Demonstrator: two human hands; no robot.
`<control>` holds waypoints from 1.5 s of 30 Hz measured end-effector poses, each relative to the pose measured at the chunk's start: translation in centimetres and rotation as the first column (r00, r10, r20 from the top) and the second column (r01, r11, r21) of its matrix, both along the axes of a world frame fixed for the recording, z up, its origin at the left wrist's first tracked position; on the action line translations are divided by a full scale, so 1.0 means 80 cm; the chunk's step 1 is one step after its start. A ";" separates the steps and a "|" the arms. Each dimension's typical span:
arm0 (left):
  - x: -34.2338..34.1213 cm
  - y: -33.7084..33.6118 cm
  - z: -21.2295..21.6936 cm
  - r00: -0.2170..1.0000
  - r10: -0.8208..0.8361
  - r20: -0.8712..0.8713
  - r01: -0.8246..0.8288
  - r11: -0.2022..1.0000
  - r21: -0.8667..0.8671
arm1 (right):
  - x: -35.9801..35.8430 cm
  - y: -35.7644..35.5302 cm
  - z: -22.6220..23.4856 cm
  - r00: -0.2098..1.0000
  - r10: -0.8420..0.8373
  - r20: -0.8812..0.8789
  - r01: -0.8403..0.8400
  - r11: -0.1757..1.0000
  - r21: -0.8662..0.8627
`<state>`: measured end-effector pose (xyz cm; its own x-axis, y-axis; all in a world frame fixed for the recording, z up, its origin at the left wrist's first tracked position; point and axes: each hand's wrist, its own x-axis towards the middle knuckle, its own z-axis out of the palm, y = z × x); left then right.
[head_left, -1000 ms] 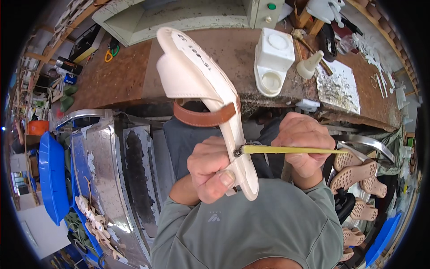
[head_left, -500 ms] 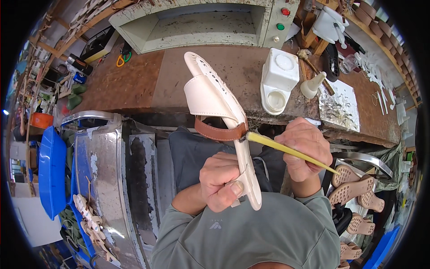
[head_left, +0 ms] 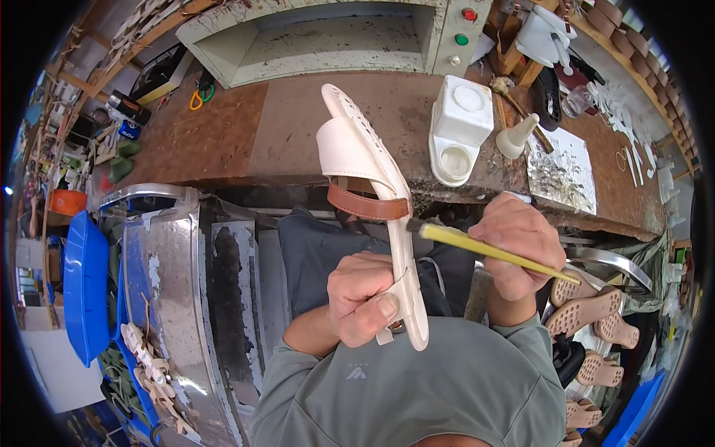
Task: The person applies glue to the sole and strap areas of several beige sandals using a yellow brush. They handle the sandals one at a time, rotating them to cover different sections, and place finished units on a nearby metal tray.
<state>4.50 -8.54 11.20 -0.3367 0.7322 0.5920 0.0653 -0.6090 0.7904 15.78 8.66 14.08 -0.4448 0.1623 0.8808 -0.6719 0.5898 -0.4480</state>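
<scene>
A cream sandal [head_left: 410,268] with a brown leather strap [head_left: 368,203] and a wide cream toe band [head_left: 346,149] is held up in front of my body, its sole edge turned to the right. My left hand [head_left: 363,298] is closed around its heel end, thumb pressed on the heel strap. Between the fingers and thumb of my right hand [head_left: 518,242] is a slim yellow-handled brush [head_left: 488,253]. Its dark bristle tip lies right beside the sole edge, just below the brown strap; whether they touch I cannot tell.
On the brown workbench [head_left: 201,141] stand a white dispenser with a round cup [head_left: 463,123], a cream nozzle-shaped bottle [head_left: 516,136] and green-orange scissors [head_left: 199,95]. A metal box [head_left: 335,56] stands behind. Tan soles [head_left: 587,313] hang at lower right; a blue basin [head_left: 83,287] is at left.
The sandal has turned slightly, its toe moving right and more upright. The brush tip has shifted a little right from the strap's end at the sole edge, and my right hand has moved slightly right.
</scene>
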 end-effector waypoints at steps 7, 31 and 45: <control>0.001 -0.004 -0.006 0.993 0.017 0.118 -0.017 1.000 0.002 | 0.003 -0.015 -0.017 0.978 0.199 0.067 -0.194 0.978 -0.076; -0.135 0.058 -0.127 0.570 -0.075 0.818 -0.064 0.989 0.135 | -0.062 0.010 -0.143 0.500 0.760 0.414 0.108 0.420 -0.901; -0.124 0.013 -0.196 0.839 0.400 0.368 -0.241 0.881 -0.407 | -0.101 -0.039 -0.164 0.599 0.754 0.271 0.294 0.108 -0.950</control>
